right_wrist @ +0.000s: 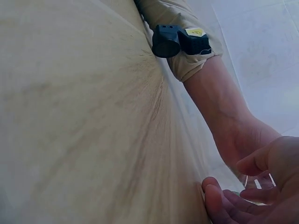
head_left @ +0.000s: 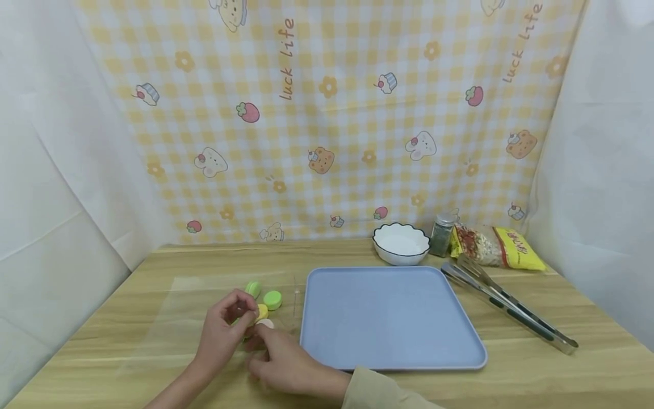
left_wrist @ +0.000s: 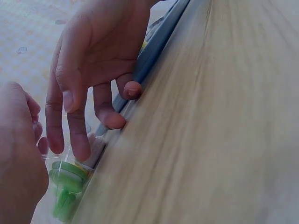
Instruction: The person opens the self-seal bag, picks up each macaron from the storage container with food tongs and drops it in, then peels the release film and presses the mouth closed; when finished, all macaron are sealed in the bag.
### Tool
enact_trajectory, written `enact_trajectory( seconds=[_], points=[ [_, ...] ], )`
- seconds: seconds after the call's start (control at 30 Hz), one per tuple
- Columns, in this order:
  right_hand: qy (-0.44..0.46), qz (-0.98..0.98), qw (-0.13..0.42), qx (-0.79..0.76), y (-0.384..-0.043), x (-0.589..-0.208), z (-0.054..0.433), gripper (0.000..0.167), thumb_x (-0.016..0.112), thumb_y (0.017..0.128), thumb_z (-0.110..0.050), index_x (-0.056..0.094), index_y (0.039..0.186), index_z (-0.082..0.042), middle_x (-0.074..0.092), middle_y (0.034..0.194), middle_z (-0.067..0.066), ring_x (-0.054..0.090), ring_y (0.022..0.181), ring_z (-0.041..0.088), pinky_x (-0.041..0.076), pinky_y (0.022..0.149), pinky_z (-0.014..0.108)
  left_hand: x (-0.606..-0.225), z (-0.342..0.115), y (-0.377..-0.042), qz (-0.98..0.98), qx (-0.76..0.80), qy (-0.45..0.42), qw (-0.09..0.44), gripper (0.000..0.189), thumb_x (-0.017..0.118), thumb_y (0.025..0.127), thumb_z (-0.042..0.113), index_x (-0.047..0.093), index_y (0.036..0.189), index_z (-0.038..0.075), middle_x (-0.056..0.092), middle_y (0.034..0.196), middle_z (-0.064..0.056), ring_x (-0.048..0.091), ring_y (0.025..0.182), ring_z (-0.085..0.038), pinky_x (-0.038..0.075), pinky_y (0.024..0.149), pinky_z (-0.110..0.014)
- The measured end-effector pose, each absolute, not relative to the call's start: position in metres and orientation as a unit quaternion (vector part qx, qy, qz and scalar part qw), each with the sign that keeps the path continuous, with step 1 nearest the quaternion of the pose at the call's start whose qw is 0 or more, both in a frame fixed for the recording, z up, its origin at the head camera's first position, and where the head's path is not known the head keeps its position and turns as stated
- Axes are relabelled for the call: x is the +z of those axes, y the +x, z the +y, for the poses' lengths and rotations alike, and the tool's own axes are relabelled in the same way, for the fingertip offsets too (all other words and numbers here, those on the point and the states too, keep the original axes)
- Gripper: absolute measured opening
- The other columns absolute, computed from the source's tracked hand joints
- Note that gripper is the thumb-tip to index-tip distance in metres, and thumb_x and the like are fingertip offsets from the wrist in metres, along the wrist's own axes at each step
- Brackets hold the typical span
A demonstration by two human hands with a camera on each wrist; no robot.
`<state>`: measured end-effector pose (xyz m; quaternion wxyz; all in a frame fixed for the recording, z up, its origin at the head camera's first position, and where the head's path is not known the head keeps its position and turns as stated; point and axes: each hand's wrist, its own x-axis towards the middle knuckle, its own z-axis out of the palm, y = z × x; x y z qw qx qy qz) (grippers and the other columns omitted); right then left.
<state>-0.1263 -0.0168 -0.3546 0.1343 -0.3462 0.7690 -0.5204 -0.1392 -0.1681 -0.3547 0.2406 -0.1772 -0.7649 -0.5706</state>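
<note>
thumb and forefinger of the left hand (head_left: pixel 222 329) were curled together, and on my left wrist feed i made out a thin edge of clear plastic (head_left: pixel 168 324) pinched at the tips. the right hand (head_left: pixel 286 360) had loosely bent, parted fingers with the thumb well away from them, and i saw nothing in its grasp; its forefinger reached to the pale pink macaron (head_left: pixel 266 324), though i could not tell whether it touched.

just beyond the fingertips i had the yellow macaron (head_left: pixel 263 311), partly hidden, then the flat green macaron (head_left: pixel 273 300) and, to its left, the tilted green macaron (head_left: pixel 252 289). whether they all lay inside the plastic, i could not say.

just beside the right hand lay the blue tray (head_left: pixel 388 318). past its far edge i could see the scalloped white bowl (head_left: pixel 401 258), the lidded jar (head_left: pixel 441 236) and the yellow packet (head_left: pixel 493 245); the metal tongs (head_left: pixel 532 326) lay to its right on the wooden table (head_left: pixel 536 378).

a tan sleeve (head_left: pixel 383 389) met the right wrist. farther back, i had the checked cloth (head_left: pixel 357 125) hanging behind everything, flanked by white sheets (head_left: pixel 603 159).
</note>
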Motion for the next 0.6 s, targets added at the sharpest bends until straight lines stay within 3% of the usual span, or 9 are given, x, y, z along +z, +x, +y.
enact_trajectory(
  seconds=[0.17, 0.47, 0.6],
  points=[
    [-0.362, 0.784, 0.104, -0.494, -0.1269, -0.3553, -0.0158, 0.029, 0.058, 0.085, -0.006, 0.056, 0.114, -0.004, 0.06, 0.102, -0.006, 0.053, 0.071, -0.003, 0.046, 0.064, 0.015, -0.3556, -0.1661, -0.1383, -0.769, -0.579, -0.16, 0.219, 0.018, 0.058, 0.079, -0.014, 0.057, 0.081, 0.004, 0.058, 0.079, -0.006, 0.059, 0.071, -0.016, 0.048, 0.068, -0.025],
    [-0.364, 0.793, 0.085, -0.48, -0.1263, -0.3556, -0.0163, 0.028, 0.058, 0.085, -0.005, 0.057, 0.113, -0.005, 0.061, 0.102, -0.007, 0.052, 0.072, -0.003, 0.045, 0.065, 0.014, -0.3545, -0.1657, -0.1368, -0.77, -0.582, -0.147, 0.217, 0.016, 0.058, 0.079, -0.013, 0.056, 0.081, 0.003, 0.058, 0.08, -0.006, 0.059, 0.071, -0.016, 0.047, 0.065, -0.024],
    [-0.359, 0.805, 0.055, -0.468, -0.1259, -0.3542, -0.016, 0.032, 0.059, 0.083, -0.003, 0.058, 0.115, -0.006, 0.063, 0.106, -0.004, 0.055, 0.084, -0.001, 0.045, 0.069, 0.014, -0.3542, -0.1658, -0.1363, -0.763, -0.586, -0.145, 0.23, 0.017, 0.059, 0.079, -0.014, 0.057, 0.081, 0.003, 0.057, 0.08, -0.006, 0.058, 0.069, -0.015, 0.046, 0.058, -0.024]
  ],
)
